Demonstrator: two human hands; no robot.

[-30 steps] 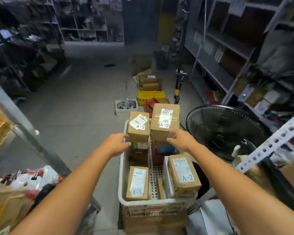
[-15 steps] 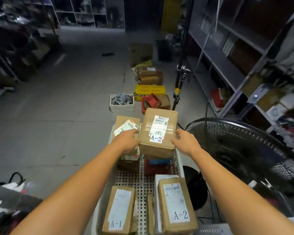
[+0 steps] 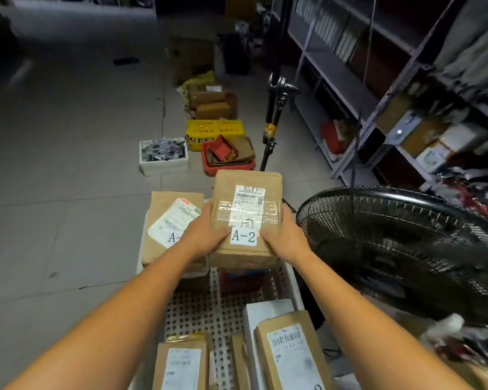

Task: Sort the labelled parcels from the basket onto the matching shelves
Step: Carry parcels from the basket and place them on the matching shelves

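Both hands, left hand [image 3: 202,235] and right hand [image 3: 283,239], grip the A-2 parcel [image 3: 245,218] by its side edges (black fan [image 3: 400,249] close beside; open floor [image 3: 68,164] left).

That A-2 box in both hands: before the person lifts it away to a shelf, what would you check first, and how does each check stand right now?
1. Label readable: ok. The held box shows "A-2".
2. Grip on both sides: ok. The left hand and right hand press opposite sides, thumbs on top.
3. Neighbouring box free of the grip: cannot tell. The left hand covers part of its label and may be touching it.
4. Clearance on the right: not ok. The black fan stands close beside the right wrist.
5. Matching shelf found: cannot tell. No A-2 marking is readable on the shelving.
6. Basket emptied: not ok; more parcels lie inside.
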